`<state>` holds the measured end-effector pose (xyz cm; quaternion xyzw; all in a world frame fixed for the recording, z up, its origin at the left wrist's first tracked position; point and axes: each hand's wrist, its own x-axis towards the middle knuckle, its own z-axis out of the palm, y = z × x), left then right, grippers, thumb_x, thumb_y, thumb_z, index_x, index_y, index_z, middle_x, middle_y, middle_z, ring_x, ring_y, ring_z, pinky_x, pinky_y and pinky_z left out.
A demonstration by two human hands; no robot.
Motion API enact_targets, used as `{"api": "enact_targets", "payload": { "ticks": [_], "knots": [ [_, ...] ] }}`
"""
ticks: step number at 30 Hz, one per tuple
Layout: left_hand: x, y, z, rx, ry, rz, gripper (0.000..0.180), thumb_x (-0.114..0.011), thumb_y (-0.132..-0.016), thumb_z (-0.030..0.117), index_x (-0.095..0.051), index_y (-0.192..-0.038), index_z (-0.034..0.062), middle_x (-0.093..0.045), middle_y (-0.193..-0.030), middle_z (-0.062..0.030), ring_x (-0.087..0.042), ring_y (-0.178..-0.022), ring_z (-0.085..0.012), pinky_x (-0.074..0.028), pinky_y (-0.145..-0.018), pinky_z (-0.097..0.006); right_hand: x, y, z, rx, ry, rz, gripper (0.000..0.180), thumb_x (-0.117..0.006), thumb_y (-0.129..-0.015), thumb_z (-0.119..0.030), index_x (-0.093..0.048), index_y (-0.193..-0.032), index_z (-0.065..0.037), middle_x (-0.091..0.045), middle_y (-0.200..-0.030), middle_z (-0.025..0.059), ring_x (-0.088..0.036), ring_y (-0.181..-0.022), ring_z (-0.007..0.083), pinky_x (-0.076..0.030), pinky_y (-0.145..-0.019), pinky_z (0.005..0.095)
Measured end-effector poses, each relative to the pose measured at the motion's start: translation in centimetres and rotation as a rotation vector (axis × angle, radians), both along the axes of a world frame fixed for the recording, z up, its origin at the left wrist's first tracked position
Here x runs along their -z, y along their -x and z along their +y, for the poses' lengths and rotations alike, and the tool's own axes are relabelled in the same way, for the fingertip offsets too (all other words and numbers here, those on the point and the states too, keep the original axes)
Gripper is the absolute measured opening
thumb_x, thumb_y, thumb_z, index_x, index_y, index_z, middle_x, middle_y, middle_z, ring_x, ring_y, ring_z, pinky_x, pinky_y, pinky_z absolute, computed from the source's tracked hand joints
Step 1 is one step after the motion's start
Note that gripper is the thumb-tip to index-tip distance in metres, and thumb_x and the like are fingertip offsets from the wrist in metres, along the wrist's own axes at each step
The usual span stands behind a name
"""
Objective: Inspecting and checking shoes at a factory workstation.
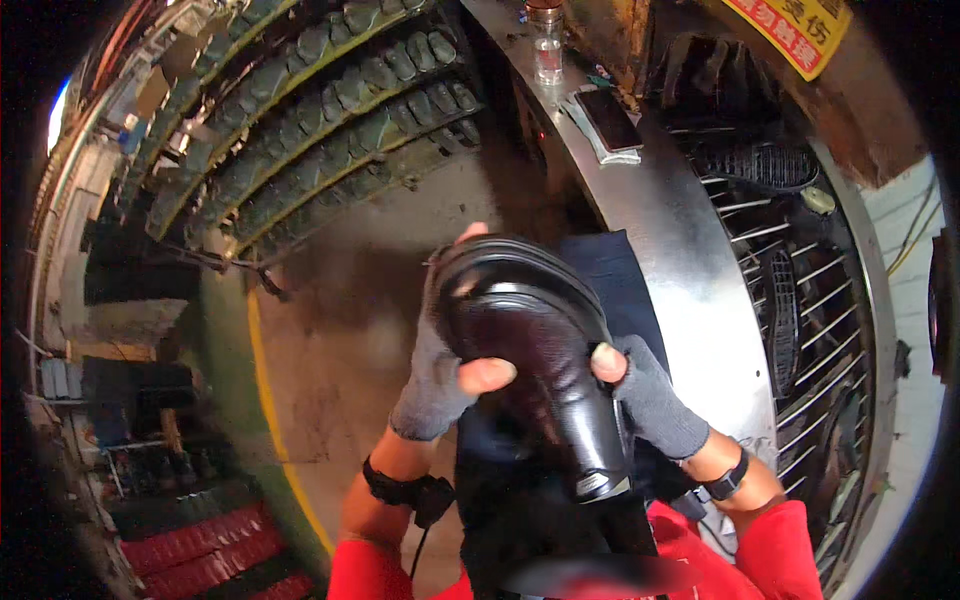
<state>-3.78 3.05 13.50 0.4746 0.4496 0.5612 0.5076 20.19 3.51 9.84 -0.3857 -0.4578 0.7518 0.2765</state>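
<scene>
A glossy black leather shoe (535, 350) is held up in front of my body, its rounded toe pointing away and its narrower end toward me at the lower right. My left hand (437, 375), in a grey fingerless glove, wraps the toe's left side, with its thumb on the leather and a fingertip showing beyond the far edge. On the other side, my right hand (650, 395), gloved the same way, grips the shoe with its thumb against the right edge. The shoe hides most of the fingers of both hands.
To my right runs a curved steel bench (690, 300) with a dark phone (610, 120) on papers and a glass bottle (548, 60). Beyond it, a rack of metal bars (810, 330) holds black soles (780, 320). Tiered shelves (330, 130) of dark shoe-shaped pieces stand far left.
</scene>
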Motion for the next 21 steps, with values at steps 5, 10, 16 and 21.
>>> {"api": "enact_targets", "payload": {
  "ticks": [5, 10, 16, 21],
  "knots": [
    [1.1, 0.9, -1.6, -0.048, -0.026, -0.365, 0.132, -0.098, -0.059, 0.059, -0.035, -0.16, 0.0008, -0.055, -0.146, -0.0088, -0.058, -0.131, -0.0236, -0.047, -0.114, -0.04, -4.5, 0.3, 0.1, -0.283, -0.148, -0.104, 0.063, -0.061, -0.106, -0.055, -0.066, -0.074, 0.0, -0.061, -0.067, 0.0009, -0.057, -0.066, 0.0102, -0.046, -0.062, 0.0315],
    [2.1, 1.2, -2.1, -0.024, 0.103, -0.37, 0.13, -0.098, -0.059, 0.061, -0.039, -0.158, 0.002, -0.056, -0.145, -0.0098, -0.059, -0.13, -0.0254, -0.049, -0.113, -0.043, -1.2, -1.0, -0.2, 0.086, -0.664, -0.301, 0.038, -0.086, -0.09, -0.035, -0.068, -0.089, -0.002, -0.064, -0.075, 0.0038, -0.059, -0.07, 0.0138, -0.048, -0.066, 0.0319],
    [4.7, 0.9, -2.1, 0.078, 0.214, -0.367, 0.127, -0.097, -0.058, 0.065, -0.043, -0.156, 0.0035, -0.059, -0.144, -0.0109, -0.061, -0.129, -0.0276, -0.051, -0.112, -0.047, -1.6, -1.8, -0.8, -0.085, -0.58, -0.062, 0.053, -0.071, -0.096, -0.022, -0.058, -0.142, 0.001, -0.065, -0.094, 0.0101, -0.065, -0.085, 0.0203, -0.051, -0.079, 0.0331],
    [4.8, 0.5, -2.8, 0.147, 0.202, -0.435, 0.125, -0.096, -0.058, 0.067, -0.046, -0.154, 0.0047, -0.061, -0.143, -0.0119, -0.062, -0.127, -0.0295, -0.053, -0.11, -0.05, -0.8, -6.2, -0.1, -0.168, -0.804, -0.084, 0.047, -0.065, -0.099, -0.014, -0.059, -0.141, 0.006, -0.071, -0.105, 0.0199, -0.071, -0.085, 0.0271, -0.056, -0.085, 0.0371]
  ]
}}
